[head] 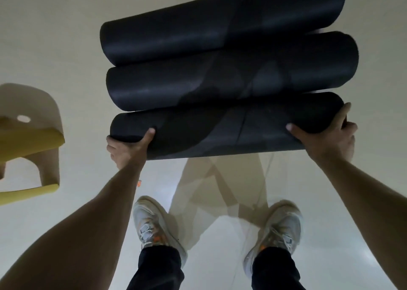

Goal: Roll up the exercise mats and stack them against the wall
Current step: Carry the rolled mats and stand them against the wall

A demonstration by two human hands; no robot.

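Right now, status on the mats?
Left hand and right hand grip nearest black roll. Two black rolls stacked beyond it. Yellow mat off left, clear.

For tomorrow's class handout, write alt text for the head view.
Both hands, left hand and right hand, grip the nearest rolled black mat beside two more black rolls. White sneakers stand below; a yellow mat lies left.
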